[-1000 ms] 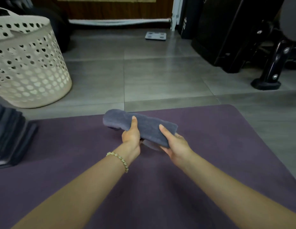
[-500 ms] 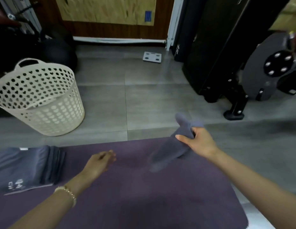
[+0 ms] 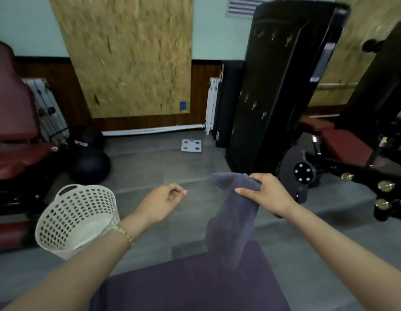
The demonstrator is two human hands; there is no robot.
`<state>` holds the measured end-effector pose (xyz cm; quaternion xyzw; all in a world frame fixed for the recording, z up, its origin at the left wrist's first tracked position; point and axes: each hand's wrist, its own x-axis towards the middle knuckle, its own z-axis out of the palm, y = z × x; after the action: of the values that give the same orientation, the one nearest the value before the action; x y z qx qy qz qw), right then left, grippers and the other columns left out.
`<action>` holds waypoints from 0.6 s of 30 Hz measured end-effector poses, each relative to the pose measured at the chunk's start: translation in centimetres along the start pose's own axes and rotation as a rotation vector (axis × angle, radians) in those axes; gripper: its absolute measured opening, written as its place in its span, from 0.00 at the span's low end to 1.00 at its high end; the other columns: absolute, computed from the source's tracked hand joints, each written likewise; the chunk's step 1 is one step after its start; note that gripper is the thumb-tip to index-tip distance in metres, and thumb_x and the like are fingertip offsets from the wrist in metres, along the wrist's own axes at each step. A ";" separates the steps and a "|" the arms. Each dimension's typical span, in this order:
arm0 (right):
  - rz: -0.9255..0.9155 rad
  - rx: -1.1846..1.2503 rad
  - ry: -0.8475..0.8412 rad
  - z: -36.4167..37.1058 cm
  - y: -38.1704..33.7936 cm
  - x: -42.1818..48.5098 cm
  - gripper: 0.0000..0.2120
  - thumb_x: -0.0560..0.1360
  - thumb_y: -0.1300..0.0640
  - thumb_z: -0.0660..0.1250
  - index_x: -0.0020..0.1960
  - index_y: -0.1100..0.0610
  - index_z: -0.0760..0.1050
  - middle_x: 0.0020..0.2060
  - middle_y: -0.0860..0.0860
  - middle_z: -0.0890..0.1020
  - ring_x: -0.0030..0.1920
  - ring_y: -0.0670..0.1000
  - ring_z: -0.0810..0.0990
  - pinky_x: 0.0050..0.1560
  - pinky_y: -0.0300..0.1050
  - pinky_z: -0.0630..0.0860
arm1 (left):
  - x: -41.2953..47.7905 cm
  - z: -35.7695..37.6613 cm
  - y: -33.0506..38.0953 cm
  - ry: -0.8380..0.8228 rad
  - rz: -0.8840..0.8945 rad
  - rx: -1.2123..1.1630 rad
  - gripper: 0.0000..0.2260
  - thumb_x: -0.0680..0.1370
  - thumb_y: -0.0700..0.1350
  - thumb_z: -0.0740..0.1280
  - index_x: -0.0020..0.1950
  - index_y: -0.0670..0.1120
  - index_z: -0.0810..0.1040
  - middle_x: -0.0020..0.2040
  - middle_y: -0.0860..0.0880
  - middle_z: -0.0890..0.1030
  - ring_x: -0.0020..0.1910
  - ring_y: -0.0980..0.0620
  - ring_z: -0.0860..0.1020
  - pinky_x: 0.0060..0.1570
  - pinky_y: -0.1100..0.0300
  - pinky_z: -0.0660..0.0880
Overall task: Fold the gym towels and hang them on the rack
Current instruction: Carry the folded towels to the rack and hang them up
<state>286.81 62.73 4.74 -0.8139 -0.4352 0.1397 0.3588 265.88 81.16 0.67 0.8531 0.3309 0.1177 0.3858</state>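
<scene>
My right hand (image 3: pixel 265 194) grips the upper end of a folded grey towel (image 3: pixel 232 223), which hangs down in the air above the far edge of the purple mat (image 3: pixel 195 288). My left hand (image 3: pixel 161 202) floats left of the towel with fingers loosely curled, holding nothing. A tall black rack (image 3: pixel 282 86) with small hooks on its face stands on the floor just beyond the towel.
A white perforated laundry basket (image 3: pixel 76 221) stands on the grey floor at the left. Two black exercise balls (image 3: pixel 89 162) and a dark red bench lie behind it. A white scale (image 3: pixel 191 145) sits near the wall. Gym machines fill the right side.
My left hand let go of the towel and my right hand lifted it up and to the right. The view rose from the mat to the wall and rack.
</scene>
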 end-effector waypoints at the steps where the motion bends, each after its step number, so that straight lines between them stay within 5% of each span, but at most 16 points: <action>1: -0.023 -0.010 0.005 -1.2 -0.7 0.8 0.16 0.69 0.51 0.75 0.32 0.53 0.69 0.27 0.44 0.71 0.28 0.42 0.69 0.30 0.34 0.65 | 1.0 -0.8 1.8 -0.002 0.055 0.064 0.09 0.78 0.54 0.64 0.50 0.49 0.79 0.43 0.55 0.80 0.44 0.56 0.79 0.48 0.62 0.73; 5: -0.092 -0.028 0.023 -5.3 -2.7 4.3 0.17 0.69 0.49 0.75 0.31 0.53 0.69 0.27 0.46 0.72 0.30 0.45 0.70 0.33 0.39 0.67 | 4.4 -2.8 8.4 0.092 0.230 0.373 0.16 0.78 0.60 0.61 0.59 0.53 0.76 0.57 0.56 0.78 0.57 0.55 0.75 0.54 0.58 0.72; 9: -0.135 -0.068 0.031 -7.6 -3.8 7.7 0.17 0.70 0.49 0.74 0.32 0.47 0.67 0.27 0.43 0.72 0.29 0.41 0.70 0.31 0.33 0.63 | 8.6 -3.4 11.6 0.189 0.360 0.561 0.25 0.77 0.63 0.59 0.70 0.52 0.69 0.67 0.52 0.74 0.65 0.51 0.71 0.62 0.54 0.67; 18: -0.174 -0.024 0.061 -7.2 -1.6 22.9 0.11 0.70 0.48 0.74 0.37 0.52 0.76 0.32 0.46 0.78 0.35 0.46 0.77 0.37 0.42 0.75 | 25.9 -5.5 12.2 0.149 0.582 0.538 0.22 0.79 0.61 0.57 0.72 0.56 0.67 0.70 0.52 0.70 0.70 0.52 0.65 0.69 0.57 0.59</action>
<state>303.05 78.50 12.94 -0.7810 -0.4949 0.0780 0.3728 288.61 95.46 11.97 0.9708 0.1217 0.1927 0.0742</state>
